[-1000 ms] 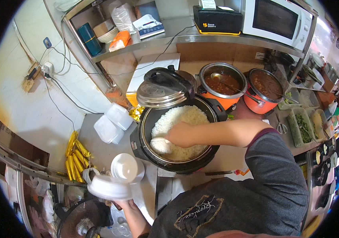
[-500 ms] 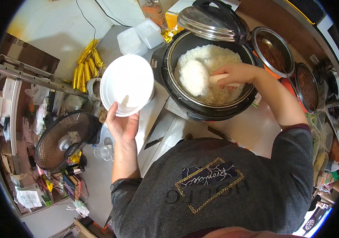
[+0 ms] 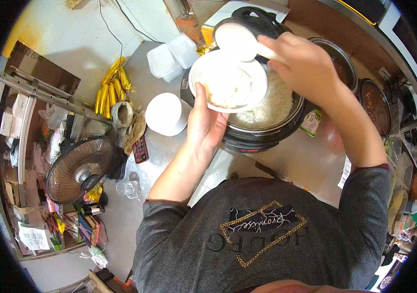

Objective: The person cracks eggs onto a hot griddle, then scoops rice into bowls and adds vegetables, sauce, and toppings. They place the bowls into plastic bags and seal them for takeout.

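Observation:
My left hand (image 3: 207, 123) grips a white round bowl (image 3: 262, 84) by its near side, thumb on the rim, tilted and held over the left part of the rice cooker (image 3: 272, 138). Some cooked rice (image 3: 232, 93) lies inside the bowl. My right hand (image 3: 306, 66) is closed round the handle of a white rice paddle (image 3: 236, 43). The paddle's broad head is raised above the bowl's far rim; glare hides whether rice is on it. More white rice (image 3: 272, 107) fills the cooker below, partly covered by the bowl and my right hand.
Left of the cooker stands a white stack of bowls (image 3: 165, 115) on the metal counter (image 3: 157, 161). Clear plastic containers (image 3: 172, 56), gold packets (image 3: 113, 90) and a fan (image 3: 84, 173) are further left. To the right sit pots of dark food (image 3: 374, 105).
The paddle has risen out of the cooker, moving up and left to the bowl. My left hand has taken one bowl rightward over the cooker, leaving a stack behind. Rice now shows in the bowl.

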`<state>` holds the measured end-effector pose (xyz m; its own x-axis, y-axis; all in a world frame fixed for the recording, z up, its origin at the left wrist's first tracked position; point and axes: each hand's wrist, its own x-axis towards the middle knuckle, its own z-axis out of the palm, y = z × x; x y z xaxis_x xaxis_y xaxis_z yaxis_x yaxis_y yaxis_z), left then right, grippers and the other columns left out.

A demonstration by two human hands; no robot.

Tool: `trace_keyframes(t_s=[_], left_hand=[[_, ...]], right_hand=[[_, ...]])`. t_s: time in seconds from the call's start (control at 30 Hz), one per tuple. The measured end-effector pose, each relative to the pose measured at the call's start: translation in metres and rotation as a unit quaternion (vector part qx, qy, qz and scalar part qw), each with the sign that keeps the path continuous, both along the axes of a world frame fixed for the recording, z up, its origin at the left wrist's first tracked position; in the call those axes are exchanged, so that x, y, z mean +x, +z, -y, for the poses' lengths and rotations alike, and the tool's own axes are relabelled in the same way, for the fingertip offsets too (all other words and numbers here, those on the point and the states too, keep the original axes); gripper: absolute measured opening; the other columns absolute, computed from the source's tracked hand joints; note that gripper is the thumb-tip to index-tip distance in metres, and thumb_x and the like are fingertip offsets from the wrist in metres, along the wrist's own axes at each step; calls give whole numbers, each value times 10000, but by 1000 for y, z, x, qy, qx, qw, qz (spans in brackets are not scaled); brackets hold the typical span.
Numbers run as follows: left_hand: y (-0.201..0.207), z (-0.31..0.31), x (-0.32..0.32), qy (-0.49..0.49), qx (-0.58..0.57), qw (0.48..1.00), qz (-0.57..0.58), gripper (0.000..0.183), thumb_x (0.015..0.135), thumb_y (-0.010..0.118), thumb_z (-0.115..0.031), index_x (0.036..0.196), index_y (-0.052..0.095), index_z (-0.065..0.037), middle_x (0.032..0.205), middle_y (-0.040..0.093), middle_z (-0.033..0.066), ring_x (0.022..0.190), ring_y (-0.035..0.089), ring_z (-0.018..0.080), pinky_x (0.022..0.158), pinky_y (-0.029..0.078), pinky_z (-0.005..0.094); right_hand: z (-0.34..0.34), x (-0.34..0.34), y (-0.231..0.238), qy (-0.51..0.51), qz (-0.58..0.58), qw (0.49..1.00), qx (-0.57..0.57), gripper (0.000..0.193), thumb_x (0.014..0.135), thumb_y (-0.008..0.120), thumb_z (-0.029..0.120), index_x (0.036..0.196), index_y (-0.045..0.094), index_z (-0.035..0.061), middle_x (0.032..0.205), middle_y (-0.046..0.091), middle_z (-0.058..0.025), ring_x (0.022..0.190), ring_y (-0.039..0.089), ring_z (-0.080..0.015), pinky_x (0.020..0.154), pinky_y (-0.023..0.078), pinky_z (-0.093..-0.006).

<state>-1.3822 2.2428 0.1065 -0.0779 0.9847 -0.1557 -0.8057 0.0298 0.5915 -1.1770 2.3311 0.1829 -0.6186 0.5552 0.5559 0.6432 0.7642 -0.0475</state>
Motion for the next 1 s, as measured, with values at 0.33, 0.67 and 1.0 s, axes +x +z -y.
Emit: trace_keyframes(t_s=[0.33, 0.67, 1.0], left_hand=[[-12, 32, 60, -157, 0, 987, 37, 655, 941, 447, -475, 1408, 270, -50, 1402, 410, 125, 1271, 431, 262, 1039, 383, 426], [-192, 38, 198, -421, -252, 865, 107, 630, 925, 499, -459, 1421, 275, -142, 1419, 377, 101, 1287, 388, 300, 1091, 263, 510], [-222, 50, 101, -482, -70, 833, -261, 549, 912, 562, -414, 1302, 451, -44, 1229, 549, 76, 1108, 507, 183, 912, 425, 351]], right_hand=[[26, 87, 32, -66, -212, 854, -470, 408, 860, 561, 159, 1260, 540, 79, 718, 558, 36, 567, 480, -36, 481, 377, -164], [31, 37, -24, -208, 205, 946, -137, 361, 770, 566, 30, 1128, 572, 82, 940, 592, -138, 849, 639, -309, 702, 526, -423], [-23, -55, -107, -141, 306, 879, -337, 299, 802, 523, 90, 1084, 595, 18, 952, 645, -202, 909, 629, -347, 772, 503, -427]])
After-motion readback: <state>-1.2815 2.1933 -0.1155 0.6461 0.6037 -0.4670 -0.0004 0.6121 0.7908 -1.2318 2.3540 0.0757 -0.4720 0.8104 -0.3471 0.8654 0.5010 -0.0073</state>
